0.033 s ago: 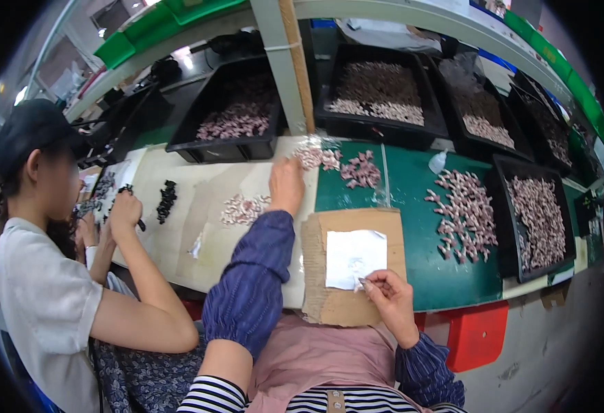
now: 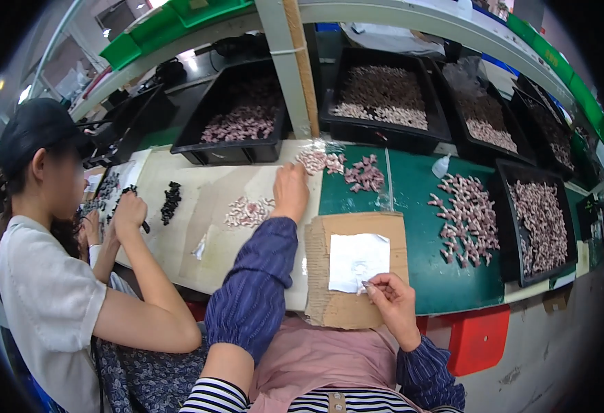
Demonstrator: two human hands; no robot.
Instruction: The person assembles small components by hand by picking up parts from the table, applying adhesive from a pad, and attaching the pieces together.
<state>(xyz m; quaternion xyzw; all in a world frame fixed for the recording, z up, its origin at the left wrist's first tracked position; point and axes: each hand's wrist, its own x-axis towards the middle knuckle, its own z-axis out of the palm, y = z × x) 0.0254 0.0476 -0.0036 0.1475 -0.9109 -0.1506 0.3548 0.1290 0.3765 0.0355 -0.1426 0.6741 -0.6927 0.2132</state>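
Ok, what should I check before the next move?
1. Right hand pinching the small item: ok.
2. White paper on the cardboard sheet: ok.
3. Cardboard sheet smooth all over: not ok, ridges show at its left.
4. Left hand beside the nearest pink-and-white pieces: ok.
5. Left hand holding a piece: cannot tell, its grip is hidden.
6. Co-worker's hands apart from both: ok.
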